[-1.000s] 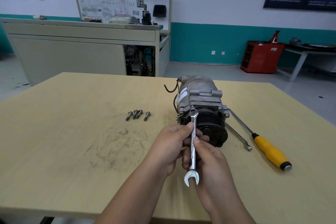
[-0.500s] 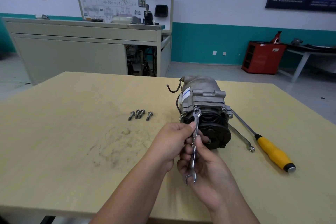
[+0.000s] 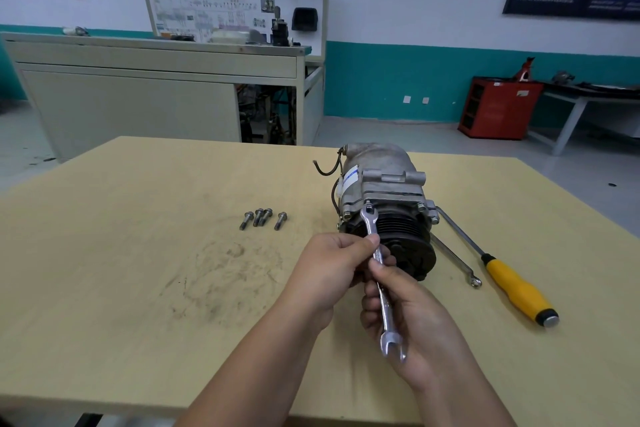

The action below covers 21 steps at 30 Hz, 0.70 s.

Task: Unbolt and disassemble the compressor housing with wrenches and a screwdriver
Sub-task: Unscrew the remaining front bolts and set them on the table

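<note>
While the wrench (image 3: 385, 305) sat on a compressor bolt (image 3: 367, 202) at frame centre, L hand (image 3: 329, 267) pinched its shank & R hand (image 3: 412, 312) gripped lower down, prob. for steady leverage.

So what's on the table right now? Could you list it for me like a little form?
Workpiece: compressor, lying on the table
Tool in use: wrench, top end on a housing bolt
Left hand: pinches the wrench shaft
Right hand: grips the wrench lower down
Loose bolts: four, left of the compressor
Spare tools: second wrench and yellow-handled screwdriver, on the right
</note>
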Motion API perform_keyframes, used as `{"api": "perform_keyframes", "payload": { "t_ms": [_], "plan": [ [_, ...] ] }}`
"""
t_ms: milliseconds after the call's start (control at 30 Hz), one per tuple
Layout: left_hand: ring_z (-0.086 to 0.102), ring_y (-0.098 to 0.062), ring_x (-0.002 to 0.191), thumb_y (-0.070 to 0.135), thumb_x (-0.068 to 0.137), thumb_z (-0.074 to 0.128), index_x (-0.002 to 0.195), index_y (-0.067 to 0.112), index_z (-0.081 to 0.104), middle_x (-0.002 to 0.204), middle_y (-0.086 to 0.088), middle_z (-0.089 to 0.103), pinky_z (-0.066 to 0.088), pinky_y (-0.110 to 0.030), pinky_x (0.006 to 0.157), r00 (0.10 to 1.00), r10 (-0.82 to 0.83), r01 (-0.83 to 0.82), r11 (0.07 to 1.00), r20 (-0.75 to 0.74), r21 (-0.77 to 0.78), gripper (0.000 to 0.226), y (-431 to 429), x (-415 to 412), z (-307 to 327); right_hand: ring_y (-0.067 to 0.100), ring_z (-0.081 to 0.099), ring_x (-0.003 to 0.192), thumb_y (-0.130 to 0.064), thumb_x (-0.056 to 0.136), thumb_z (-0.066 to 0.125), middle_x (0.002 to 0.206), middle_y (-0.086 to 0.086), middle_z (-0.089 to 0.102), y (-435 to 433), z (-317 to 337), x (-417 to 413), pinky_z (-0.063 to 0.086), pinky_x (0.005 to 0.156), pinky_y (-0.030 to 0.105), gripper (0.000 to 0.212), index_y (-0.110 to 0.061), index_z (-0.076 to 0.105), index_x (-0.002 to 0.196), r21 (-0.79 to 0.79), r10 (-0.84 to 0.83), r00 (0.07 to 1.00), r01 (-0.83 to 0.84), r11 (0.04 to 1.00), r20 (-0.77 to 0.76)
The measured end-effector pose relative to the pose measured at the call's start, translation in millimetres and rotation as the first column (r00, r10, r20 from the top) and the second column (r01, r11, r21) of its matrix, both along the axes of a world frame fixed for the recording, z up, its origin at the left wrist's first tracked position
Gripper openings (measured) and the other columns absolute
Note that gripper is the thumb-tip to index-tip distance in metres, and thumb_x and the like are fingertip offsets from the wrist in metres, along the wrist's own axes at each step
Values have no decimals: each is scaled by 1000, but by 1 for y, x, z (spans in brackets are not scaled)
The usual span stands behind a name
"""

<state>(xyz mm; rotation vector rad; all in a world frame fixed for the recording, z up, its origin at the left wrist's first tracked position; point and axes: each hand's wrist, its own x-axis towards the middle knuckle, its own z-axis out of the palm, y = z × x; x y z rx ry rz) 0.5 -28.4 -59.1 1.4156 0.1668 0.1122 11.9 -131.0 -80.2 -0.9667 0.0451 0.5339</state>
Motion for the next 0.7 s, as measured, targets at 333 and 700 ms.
{"api": "perform_keyframes", "payload": {
  "t_ms": [333,700],
  "plan": [
    [52,-13,37,20,95,51,74,6,64,78,-12,73,43,-17,40,987,-127,94,952,-95,-291,28,-5,1,3,10,46,41,-23,78,54,53,2,49,-14,4,-2,42,41,20,27,-7,73,66,232,128,991,-114,966,-46],
    [53,-8,39,30,91,60,75,2,68,46,5,56,46,-16,45,997,72,-72,997,-14,-5,32,-11,3,3,5,41,36,-11,78,59,46,-1,49,-5,19,-7,35,39,14,9,-7,64,71,242,-60,996,76,967,-72]
  ]
}}
